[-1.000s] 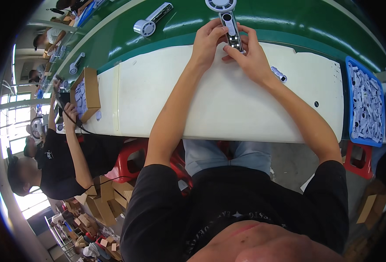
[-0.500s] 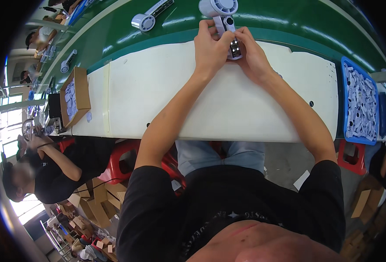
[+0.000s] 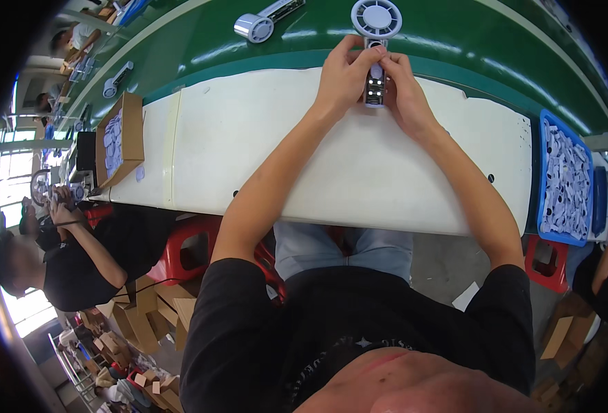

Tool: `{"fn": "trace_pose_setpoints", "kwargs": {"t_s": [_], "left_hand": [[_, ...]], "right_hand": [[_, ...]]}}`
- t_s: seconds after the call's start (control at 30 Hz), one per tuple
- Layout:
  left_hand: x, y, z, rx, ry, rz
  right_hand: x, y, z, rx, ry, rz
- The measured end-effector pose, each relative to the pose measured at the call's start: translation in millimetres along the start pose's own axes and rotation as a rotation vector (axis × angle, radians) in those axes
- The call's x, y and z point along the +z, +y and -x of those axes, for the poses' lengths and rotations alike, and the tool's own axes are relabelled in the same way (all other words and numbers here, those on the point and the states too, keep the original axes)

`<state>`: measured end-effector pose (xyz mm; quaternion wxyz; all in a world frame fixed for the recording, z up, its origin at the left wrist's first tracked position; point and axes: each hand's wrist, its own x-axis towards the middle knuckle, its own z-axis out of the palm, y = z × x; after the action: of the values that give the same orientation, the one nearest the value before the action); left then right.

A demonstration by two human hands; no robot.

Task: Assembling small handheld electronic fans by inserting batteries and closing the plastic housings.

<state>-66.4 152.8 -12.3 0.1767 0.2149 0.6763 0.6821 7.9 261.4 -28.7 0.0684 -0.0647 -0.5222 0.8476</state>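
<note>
A light grey handheld fan [image 3: 377, 18] stands out beyond my fingertips, its round slotted head over the green surface. Its handle lies between my two hands, and the lower part shows a dark inside with small bright spots. My left hand [image 3: 343, 77] is closed round the handle from the left, thumb pressed on it just under the head. On the other side my right hand [image 3: 404, 88] grips the handle, fingers curled against it. A small pale piece seems to sit on the handle by the thumbs; its kind is too small to tell.
A white sheet [image 3: 249, 138] covers the near table edge. Another handheld fan [image 3: 259, 26] lies on the green surface [image 3: 448, 45], and one more [image 3: 116, 79] farther left. A cardboard box [image 3: 133, 131] and a blue basket [image 3: 546, 199] hold many pale parts. A person sits at left.
In the picture, the fan and both hands have shifted slightly right and down, and the fan's round face now shows more fully. The whole view has shifted a little too.
</note>
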Motion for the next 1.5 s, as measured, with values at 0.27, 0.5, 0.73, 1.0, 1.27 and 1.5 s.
{"fn": "trace_pose_setpoints", "kwargs": {"t_s": [0.27, 0.5, 0.73, 1.0, 1.27, 1.5], "left_hand": [[-3.4, 10.6, 1.3, 0.002, -0.047, 0.191], [-80.2, 26.1, -56.7, 0.356, 0.277, -0.83], [-158.4, -21.3, -113.6, 0.081, 0.453, -1.2], [-134.8, 23.3, -64.8, 0.44, 0.5, -0.483], [-144.1, 45.6, 70.6, 0.432, 0.466, 0.225], [-99.3, 10.2, 140.6, 0.236, 0.316, 0.26]], "right_hand": [[1.8, -17.6, -1.0, -0.122, 0.027, 0.271], [-19.7, -29.7, -3.7, -0.054, 0.056, 0.227], [-11.1, -43.6, -8.7, -0.025, 0.018, 0.089], [-46.4, -48.2, -23.2, 0.025, 0.052, 0.034], [-62.4, -58.4, -36.8, -0.117, 0.091, 0.207], [-139.1, -68.3, -89.1, -0.345, 0.311, 1.591]]}}
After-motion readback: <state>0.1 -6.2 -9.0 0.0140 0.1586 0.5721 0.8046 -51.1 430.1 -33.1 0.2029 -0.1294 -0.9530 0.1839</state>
